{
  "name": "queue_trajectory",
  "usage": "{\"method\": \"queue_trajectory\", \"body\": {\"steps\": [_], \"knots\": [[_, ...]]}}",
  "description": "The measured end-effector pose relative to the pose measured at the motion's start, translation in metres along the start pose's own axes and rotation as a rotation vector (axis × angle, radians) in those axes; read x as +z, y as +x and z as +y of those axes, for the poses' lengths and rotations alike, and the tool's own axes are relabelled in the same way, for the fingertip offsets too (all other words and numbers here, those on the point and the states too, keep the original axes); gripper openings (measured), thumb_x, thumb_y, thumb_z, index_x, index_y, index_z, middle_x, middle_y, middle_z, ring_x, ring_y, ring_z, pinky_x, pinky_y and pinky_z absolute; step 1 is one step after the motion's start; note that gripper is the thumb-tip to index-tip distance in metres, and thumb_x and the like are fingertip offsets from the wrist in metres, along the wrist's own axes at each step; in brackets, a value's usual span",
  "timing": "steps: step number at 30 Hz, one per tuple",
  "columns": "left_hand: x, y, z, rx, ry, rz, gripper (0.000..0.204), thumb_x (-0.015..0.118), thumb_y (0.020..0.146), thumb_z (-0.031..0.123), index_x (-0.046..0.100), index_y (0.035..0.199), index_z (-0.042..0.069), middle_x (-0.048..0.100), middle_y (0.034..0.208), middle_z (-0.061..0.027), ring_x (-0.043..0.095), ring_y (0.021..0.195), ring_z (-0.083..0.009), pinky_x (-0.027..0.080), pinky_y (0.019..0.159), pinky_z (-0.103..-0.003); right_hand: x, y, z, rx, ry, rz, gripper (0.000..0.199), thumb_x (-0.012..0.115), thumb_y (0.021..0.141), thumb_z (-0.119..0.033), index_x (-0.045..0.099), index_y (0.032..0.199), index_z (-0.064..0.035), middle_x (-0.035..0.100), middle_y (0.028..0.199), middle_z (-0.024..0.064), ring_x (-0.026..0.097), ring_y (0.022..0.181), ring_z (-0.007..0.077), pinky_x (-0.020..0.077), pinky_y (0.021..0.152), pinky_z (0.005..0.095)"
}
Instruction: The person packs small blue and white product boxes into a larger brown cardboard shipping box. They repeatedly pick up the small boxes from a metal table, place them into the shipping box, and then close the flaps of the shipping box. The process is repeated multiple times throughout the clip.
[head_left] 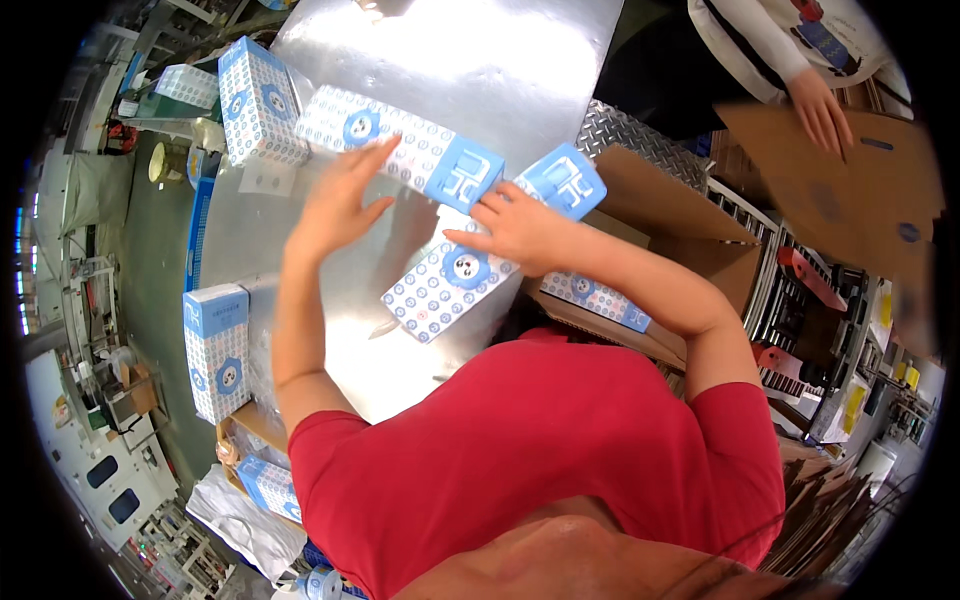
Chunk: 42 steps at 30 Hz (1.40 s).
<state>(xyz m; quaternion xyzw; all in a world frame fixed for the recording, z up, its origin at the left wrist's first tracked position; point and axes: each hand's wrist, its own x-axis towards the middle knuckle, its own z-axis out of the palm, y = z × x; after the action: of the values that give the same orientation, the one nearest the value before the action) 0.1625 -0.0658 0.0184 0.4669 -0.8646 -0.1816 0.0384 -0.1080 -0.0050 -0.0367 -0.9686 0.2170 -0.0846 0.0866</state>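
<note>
Two white cartons with blue ends and a round cartoon animal face lie before me on the metal table (520,60). Over the farther carton (405,150), my left hand (345,205) has its fingers spread; whether the fingertips press on it I cannot tell. My right hand (522,230) lies across the nearer, slanted carton (440,295), thumb apart from the fingers. Its fingertips reach the blue end of the farther carton. I see no firm grip by either hand. The palm hides the middle of the nearer carton.
Similar cartons stand at the far left (258,110) and left edge (217,350). An open cardboard box (690,210) at my right holds another carton (590,295). Beyond it, a co-worker's hand (820,110) rests on a cardboard sheet (850,190). A roller conveyor (775,300) runs at the right.
</note>
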Motion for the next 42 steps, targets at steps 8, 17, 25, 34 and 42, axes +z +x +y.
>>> {"method": "queue_trajectory", "body": {"steps": [8,17,25,34,42], "knots": [[0.013,0.029,0.011,0.212,0.17,-0.315,0.113,0.085,0.049,0.021,0.025,0.145,0.023,0.04,0.138,-0.0121,0.042,0.124,-0.0317,0.022,0.108,-0.056,-0.092,-0.121,-0.049,0.319,0.216,0.218,0.08,0.074,0.061,-0.017,0.043,0.135,-0.0136,0.05,0.12,0.018,0.048,0.109,0.0339,0.0343,0.093,0.044],[0.033,0.048,0.034,0.35,0.296,-0.083,0.094,0.082,0.055,0.015,0.04,0.138,0.019,0.044,0.129,-0.0212,0.045,0.114,-0.0397,0.033,0.101,-0.047,-0.036,-0.481,-0.149,1.093,1.245,2.143,0.074,0.059,0.08,-0.039,0.032,0.138,-0.0016,0.046,0.13,0.0179,0.052,0.113,0.0299,0.0471,0.091,0.0436],[0.088,0.097,0.239,0.797,-0.326,0.123,0.082,0.076,0.067,0.028,0.039,0.137,0.009,0.043,0.128,-0.0252,0.045,0.116,-0.0379,0.04,0.095,-0.046,-0.02,-0.42,-0.145,1.053,1.084,2.344,0.073,0.056,0.081,-0.041,0.032,0.138,-0.0013,0.046,0.13,0.0186,0.052,0.114,0.0304,0.0469,0.091,0.0436],[0.357,0.108,0.248,0.629,-0.157,-0.931,0.07,0.053,0.083,0.054,0.04,0.138,0.013,0.049,0.123,-0.0281,0.047,0.116,-0.0401,0.04,0.095,-0.045,-0.09,-0.36,-0.133,1.117,0.619,0.852,0.069,0.07,0.072,-0.023,0.042,0.132,-0.0074,0.048,0.127,0.0201,0.051,0.112,0.0318,0.0418,0.094,0.0448],[0.394,0.141,0.228,0.427,-0.149,-0.779,0.071,0.052,0.083,0.056,0.041,0.136,0.011,0.046,0.131,-0.0252,0.044,0.122,-0.0376,0.037,0.099,-0.043,0.089,-0.274,0.023,0.954,-0.24,-0.217,0.063,0.048,0.087,-0.012,0.031,0.141,-0.0387,0.043,0.127,0.0224,0.041,0.118,0.0393,0.03,0.095,0.0585]]}}
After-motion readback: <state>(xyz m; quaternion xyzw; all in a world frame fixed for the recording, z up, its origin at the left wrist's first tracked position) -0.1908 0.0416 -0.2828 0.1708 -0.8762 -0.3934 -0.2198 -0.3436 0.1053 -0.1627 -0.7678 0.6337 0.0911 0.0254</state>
